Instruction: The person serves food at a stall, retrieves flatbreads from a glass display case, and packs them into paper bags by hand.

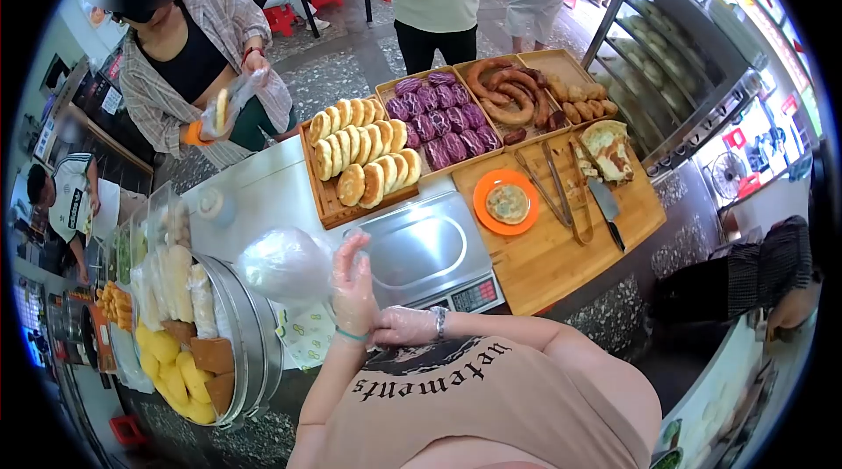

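My left hand point(353, 280), in a clear plastic glove, is raised with its fingers stretched upward beside the scale point(417, 241). A greenish band circles that wrist. My right hand point(406, 326), also gloved and wearing a bracelet, is closed against the base of my left hand; whatever its fingertips pinch is hidden. Left of my raised hand lies a clear plastic bag point(282, 265). To the right, an orange plate point(506, 221) with a round flatbread point(507, 204) rests on a wooden board point(544, 272).
Tongs point(574, 206) and a knife point(605, 213) lie on the board near a cut flatbread point(607, 153). Behind are trays of pale buns point(368, 140), purple buns point(438, 122) and sausages point(509, 96). A steamer point(254, 337) stands left. A person point(193, 57) holds bagged food across the counter.
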Action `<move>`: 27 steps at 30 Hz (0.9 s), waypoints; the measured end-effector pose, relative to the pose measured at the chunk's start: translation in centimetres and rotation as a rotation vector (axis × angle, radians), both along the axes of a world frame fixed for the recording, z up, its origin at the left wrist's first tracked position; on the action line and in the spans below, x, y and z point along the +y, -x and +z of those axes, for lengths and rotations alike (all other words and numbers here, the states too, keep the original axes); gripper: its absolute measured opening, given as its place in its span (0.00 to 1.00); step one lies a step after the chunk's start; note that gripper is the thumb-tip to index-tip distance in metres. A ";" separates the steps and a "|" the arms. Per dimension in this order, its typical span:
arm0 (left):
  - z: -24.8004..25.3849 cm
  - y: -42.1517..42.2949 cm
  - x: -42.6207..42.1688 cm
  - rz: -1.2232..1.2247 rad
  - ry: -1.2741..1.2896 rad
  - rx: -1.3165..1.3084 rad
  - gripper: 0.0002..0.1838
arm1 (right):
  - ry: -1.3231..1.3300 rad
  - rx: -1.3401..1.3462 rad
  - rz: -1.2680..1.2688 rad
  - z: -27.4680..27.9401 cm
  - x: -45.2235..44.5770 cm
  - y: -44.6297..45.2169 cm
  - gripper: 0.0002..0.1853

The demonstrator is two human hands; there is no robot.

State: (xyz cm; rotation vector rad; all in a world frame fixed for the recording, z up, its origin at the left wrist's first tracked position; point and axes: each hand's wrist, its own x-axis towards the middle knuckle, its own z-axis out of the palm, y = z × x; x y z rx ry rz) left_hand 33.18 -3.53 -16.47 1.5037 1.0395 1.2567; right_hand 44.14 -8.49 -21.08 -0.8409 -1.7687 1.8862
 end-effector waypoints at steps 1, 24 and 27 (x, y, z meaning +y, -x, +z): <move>-0.6 -0.3 -0.2 0.005 0.000 0.001 0.16 | 0.000 0.001 0.005 0.0 -0.4 -0.5 0.15; -9.1 2.0 0.9 -0.167 0.936 -0.430 0.20 | -1.144 -0.271 -0.247 0.4 -0.2 2.5 0.27; -8.2 2.0 0.1 -0.263 0.991 -0.527 0.19 | -1.208 -0.147 -0.308 -1.5 0.5 3.7 0.19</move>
